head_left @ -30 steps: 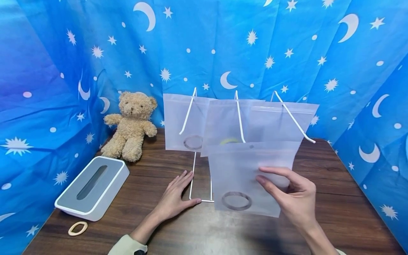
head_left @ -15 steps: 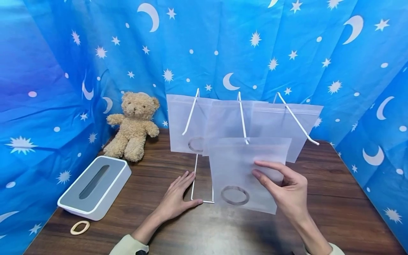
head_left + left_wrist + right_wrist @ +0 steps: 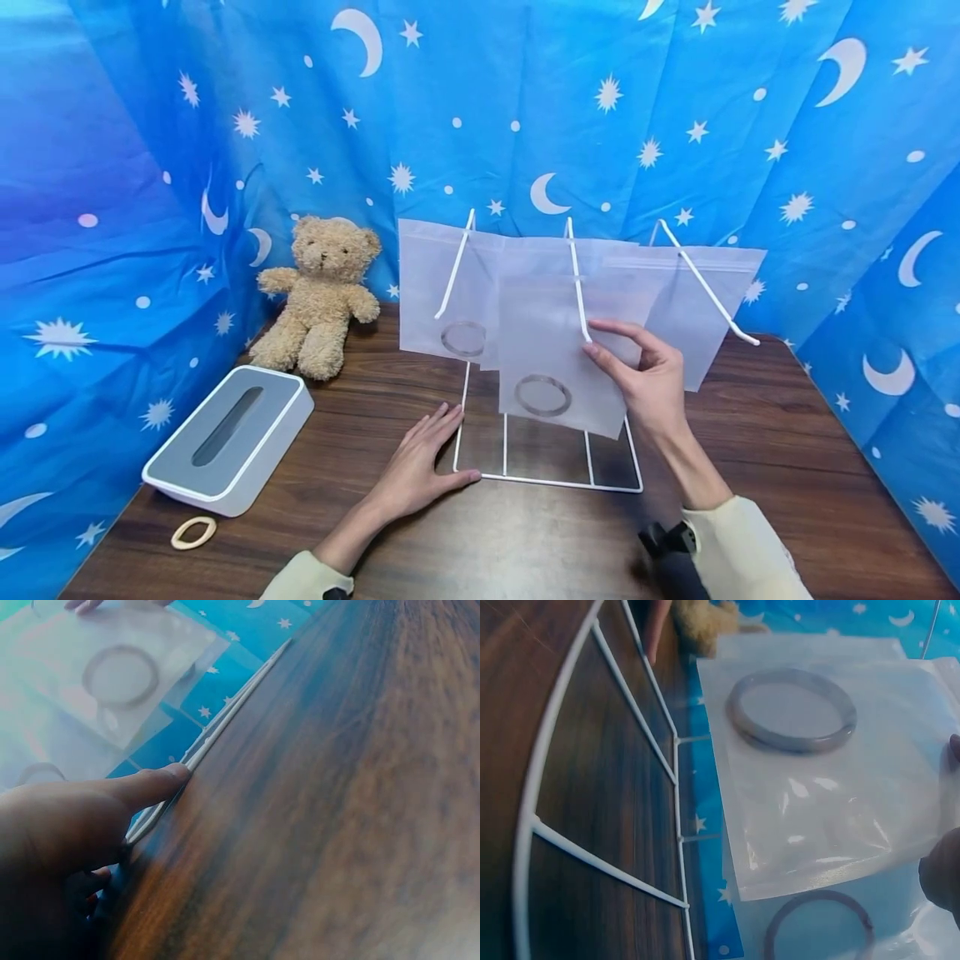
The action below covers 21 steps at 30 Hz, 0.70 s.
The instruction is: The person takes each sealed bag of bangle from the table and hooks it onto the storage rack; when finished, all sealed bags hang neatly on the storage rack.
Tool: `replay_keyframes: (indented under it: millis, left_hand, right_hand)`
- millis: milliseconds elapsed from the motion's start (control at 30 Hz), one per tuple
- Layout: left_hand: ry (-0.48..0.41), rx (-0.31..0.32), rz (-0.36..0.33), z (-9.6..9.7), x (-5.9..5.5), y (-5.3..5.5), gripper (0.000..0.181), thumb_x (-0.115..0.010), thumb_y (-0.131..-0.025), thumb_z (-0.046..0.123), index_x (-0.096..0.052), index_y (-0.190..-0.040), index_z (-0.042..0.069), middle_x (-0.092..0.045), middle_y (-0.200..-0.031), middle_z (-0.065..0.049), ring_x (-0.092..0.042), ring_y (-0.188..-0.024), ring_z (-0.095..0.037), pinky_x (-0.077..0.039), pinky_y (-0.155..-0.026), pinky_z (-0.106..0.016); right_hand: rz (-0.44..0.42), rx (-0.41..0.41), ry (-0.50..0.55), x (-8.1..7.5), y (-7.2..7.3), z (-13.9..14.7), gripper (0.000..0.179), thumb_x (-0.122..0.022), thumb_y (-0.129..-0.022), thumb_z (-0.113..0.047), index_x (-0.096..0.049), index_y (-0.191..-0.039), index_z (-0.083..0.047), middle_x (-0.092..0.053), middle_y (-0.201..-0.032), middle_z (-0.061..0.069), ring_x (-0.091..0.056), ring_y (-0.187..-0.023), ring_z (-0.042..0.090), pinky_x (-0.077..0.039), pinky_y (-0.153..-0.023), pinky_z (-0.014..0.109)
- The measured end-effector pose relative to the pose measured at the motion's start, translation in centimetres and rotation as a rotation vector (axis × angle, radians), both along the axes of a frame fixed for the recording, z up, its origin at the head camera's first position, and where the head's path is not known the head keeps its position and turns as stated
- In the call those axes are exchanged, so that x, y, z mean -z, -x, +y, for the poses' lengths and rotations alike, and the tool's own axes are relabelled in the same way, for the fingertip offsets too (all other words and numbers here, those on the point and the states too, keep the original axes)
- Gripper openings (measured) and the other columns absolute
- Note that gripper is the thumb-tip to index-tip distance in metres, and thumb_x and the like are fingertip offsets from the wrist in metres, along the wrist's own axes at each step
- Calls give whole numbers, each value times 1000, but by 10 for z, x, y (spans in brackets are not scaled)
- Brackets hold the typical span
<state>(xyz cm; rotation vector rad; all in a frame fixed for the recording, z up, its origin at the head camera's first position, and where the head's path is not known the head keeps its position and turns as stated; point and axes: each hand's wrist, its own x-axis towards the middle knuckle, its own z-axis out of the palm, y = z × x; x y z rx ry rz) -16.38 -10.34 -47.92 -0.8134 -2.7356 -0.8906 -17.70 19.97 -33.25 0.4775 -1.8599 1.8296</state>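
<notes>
A frosted zip bag (image 3: 547, 342) with a greyish bangle (image 3: 542, 395) inside is in front of the rack's middle hook (image 3: 574, 271), which passes over its face. My right hand (image 3: 651, 379) pinches the bag's right part between thumb and index finger, close to the hook's tip. In the right wrist view the bag (image 3: 840, 817) fills the middle, and only fingertips show at the right edge. My left hand (image 3: 420, 458) lies with straight fingers on the left front corner of the white wire rack (image 3: 555, 481); its thumb (image 3: 154, 784) touches the base wire.
Similar bags hang at the left hook (image 3: 455, 262), the middle hook behind, and the right hook (image 3: 708, 287). A teddy bear (image 3: 318, 292) sits back left, with a grey-topped tissue box (image 3: 225, 437) before it. A cream bangle (image 3: 193, 532) lies near the box.
My right hand has moved the bag up and back onto the middle hook, uncovering more of the rack's base. The left hand stays on the rack's corner.
</notes>
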Motion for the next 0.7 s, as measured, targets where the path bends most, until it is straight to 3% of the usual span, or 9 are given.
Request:
replay_keyframes:
  millis: [167,300,567,700]
  left_hand:
    - [-3,10,6,3,0,1,90,-71,-83,56,-39,-149,4,-36,-154,-8,-25,-144,-27,-20,-115,-50]
    - [-12,16,-2,6,0,1,90,-72,-83,56,-39,-149,4,-36,-155,-9,-25,-145,-27,-19,-115,-50]
    - [-5,18,-4,8,1,1,90,-71,-83,56,-40,-149,3,-36,-154,-9,-24,-145,-27,-19,-116,-50]
    - [-7,23,5,8,-1,1,90,-72,-83,55,-39,-149,2,-36,-154,-9,-24,-145,-28,-19,-116,-50]
  right_hand:
    - [15,-22,33,10,24,8,33,-75,-81,8,-70,-114,5,-70,-111,12,-68,-77,7,-56,-66,21]
    - [30,-51,58,10,34,11,35,-74,-82,8,-68,-117,5,-69,-113,13,-69,-85,12,-56,-69,22]
    - [26,-59,60,9,38,15,35,-74,-83,6,-68,-117,5,-69,-113,14,-69,-81,10,-56,-67,21]
    - [6,-74,-24,7,34,23,36,-73,-85,3,-67,-121,2,-67,-117,12,-66,-73,7,-55,-65,20]
